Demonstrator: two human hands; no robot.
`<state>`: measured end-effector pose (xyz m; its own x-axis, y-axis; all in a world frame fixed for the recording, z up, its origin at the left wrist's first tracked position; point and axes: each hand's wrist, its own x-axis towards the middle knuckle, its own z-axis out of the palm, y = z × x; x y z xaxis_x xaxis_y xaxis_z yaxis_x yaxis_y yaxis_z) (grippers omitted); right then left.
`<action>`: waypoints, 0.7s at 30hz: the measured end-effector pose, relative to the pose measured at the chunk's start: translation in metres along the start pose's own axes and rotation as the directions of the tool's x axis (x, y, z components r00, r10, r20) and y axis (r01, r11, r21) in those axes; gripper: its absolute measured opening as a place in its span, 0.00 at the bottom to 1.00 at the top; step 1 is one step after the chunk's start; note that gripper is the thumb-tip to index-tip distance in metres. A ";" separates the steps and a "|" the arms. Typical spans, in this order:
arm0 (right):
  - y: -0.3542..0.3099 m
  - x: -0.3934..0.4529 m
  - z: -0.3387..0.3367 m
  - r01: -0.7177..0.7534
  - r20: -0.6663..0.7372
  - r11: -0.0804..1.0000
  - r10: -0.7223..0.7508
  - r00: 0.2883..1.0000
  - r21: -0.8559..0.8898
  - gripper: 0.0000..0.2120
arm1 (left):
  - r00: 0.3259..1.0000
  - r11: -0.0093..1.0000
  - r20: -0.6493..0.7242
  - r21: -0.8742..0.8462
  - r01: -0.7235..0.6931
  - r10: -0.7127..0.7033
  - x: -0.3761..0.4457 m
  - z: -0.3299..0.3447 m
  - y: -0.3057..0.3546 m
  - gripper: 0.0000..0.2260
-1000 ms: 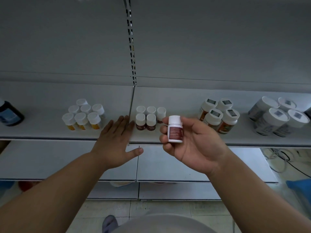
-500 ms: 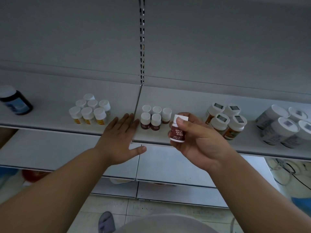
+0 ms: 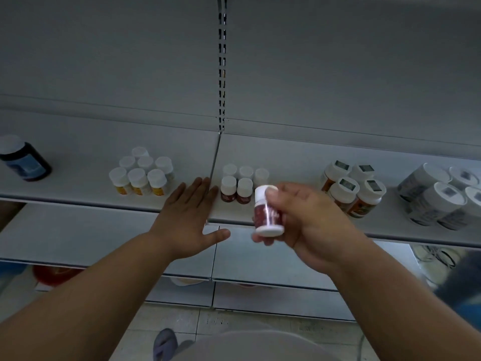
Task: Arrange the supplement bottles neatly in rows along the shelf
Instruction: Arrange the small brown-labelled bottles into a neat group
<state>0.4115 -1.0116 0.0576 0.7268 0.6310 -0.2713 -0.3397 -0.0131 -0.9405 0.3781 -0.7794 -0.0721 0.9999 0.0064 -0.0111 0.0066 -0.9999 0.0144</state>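
A red-labelled bottle (image 3: 268, 211) is gripped in the right hand (image 3: 309, 220) before the shelf (image 3: 291, 157); the left hand (image 3: 186, 217) is laid flat, fingers open

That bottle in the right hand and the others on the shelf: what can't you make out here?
- Held bottle, head view: label smeared by motion blur.
- Dark bottle: cut off by left edge.
- Large white tubs: cut off by right edge.
- Lower shelf: contents hidden behind arms.
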 end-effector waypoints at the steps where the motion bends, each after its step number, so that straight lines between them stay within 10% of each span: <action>1: -0.001 0.002 0.000 -0.148 0.002 0.980 0.149 0.989 0.130 0.18 | 1.000 1.000 -0.002 -0.001 -0.001 0.001 0.000 0.001 0.000 0.52; 4: -0.001 0.011 0.000 -0.361 0.033 0.881 0.370 0.929 0.305 0.21 | 1.000 1.000 -0.005 -0.009 0.003 -0.003 0.001 0.002 0.000 0.52; 8: 0.009 0.025 -0.002 -0.214 -0.151 0.921 0.274 0.950 0.324 0.10 | 1.000 1.000 -0.001 -0.009 0.008 -0.008 0.000 0.003 0.000 0.53; 11: 0.019 0.038 -0.015 -0.005 -0.380 0.936 -0.138 0.915 -0.352 0.05 | 1.000 1.000 0.012 -0.007 0.010 -0.010 0.000 0.002 0.000 0.53; 13: 0.025 0.046 -0.028 0.010 -0.280 0.589 -0.400 0.873 -0.808 0.07 | 1.000 1.000 0.008 -0.011 0.012 -0.012 0.000 0.001 0.000 0.52; 16: 0.032 0.057 -0.039 0.065 -0.084 0.272 -0.502 0.861 -0.960 0.11 | 1.000 1.000 -0.001 -0.017 0.007 -0.007 0.000 0.003 0.000 0.52; 21: 0.039 0.073 -0.040 0.055 -0.070 0.250 -0.464 0.883 -0.967 0.11 | 1.000 1.000 -0.006 -0.010 0.013 -0.013 0.000 0.004 0.000 0.51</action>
<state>0.4750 -0.9967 -0.0073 0.8410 0.5091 0.1829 0.5322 -0.7181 -0.4484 0.3778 -0.7791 -0.0760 0.9998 0.0191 -0.0049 0.0192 -0.9995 0.0243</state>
